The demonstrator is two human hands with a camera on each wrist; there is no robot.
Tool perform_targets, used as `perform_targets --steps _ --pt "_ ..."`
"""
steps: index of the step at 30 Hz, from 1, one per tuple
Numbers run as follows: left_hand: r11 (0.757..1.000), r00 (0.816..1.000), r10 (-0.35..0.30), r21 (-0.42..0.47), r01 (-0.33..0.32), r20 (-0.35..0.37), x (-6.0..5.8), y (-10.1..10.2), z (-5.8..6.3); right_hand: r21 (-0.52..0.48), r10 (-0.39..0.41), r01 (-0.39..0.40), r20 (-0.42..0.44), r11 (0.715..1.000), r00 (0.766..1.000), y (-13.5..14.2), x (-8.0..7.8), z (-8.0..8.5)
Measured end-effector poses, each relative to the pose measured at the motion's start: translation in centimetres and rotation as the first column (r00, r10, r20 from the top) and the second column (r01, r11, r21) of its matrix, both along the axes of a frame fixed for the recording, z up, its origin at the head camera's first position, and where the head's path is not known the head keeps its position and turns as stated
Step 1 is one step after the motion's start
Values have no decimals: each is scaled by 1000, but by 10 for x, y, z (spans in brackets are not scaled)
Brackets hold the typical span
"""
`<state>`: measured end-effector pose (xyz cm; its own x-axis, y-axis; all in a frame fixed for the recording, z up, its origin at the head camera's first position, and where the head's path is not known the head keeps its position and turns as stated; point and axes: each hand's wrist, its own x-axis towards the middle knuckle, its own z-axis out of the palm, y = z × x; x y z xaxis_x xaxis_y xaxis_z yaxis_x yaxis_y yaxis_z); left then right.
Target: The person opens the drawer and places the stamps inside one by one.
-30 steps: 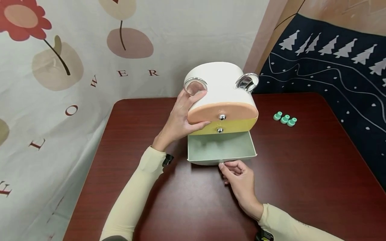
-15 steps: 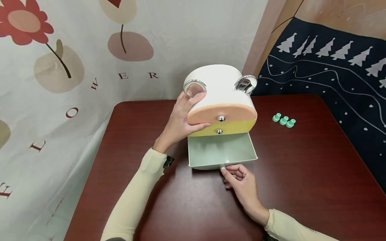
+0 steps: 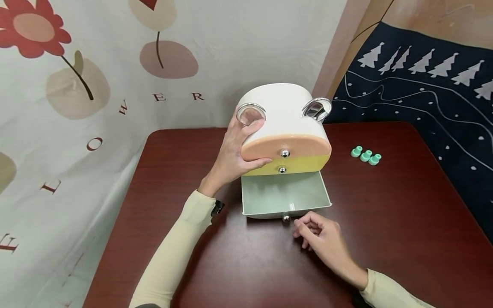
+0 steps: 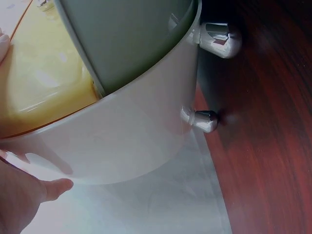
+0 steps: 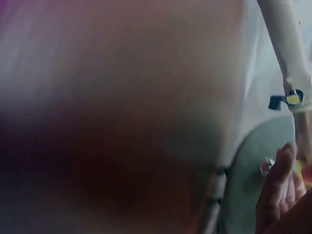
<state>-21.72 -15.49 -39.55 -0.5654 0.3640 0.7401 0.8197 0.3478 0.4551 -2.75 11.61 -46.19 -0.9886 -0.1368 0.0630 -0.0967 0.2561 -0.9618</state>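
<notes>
A small white drawer cabinet [image 3: 283, 102] with ear-like silver rings on top stands on the table. My left hand [image 3: 235, 149] grips its left side, thumb across the front and fingers up by the left ring [image 3: 250, 114]. The orange drawer [image 3: 265, 147] and yellow drawer [image 3: 308, 164] are closed. Below them the green drawer [image 3: 285, 192] is pulled out, its inside bare. Just right of its silver knob [image 3: 286, 218] is my right hand [image 3: 325, 239], fingers loosely curled and holding nothing. In the left wrist view, metal feet [image 4: 222, 41] show under the cabinet.
Three small mint-green pegs [image 3: 366, 155] lie in a row on the dark red table [image 3: 385, 205], right of the cabinet. Behind hang a white flower-print cloth [image 3: 215, 51] and, at right, a navy cloth [image 3: 416, 94] with white trees.
The green drawer slid slightly toward me with my right hand pinching its knob. That hand has since let go and moved off to the right. My left hand keeps its grip.
</notes>
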Motion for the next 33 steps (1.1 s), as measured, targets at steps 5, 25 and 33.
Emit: perform_targets --steps 5,25,33 --pt "1000 1000 -14 -2 14 -7 1 1 1 58 82 -70 -229 996 970 24 -8 6" --pt "999 999 -27 -26 27 -26 -1 0 3 163 -170 286 -506 944 846 94 -78 33" --pt "999 999 -28 -18 28 -24 -1 1 1 248 -244 390 -466 887 850 120 -112 32"
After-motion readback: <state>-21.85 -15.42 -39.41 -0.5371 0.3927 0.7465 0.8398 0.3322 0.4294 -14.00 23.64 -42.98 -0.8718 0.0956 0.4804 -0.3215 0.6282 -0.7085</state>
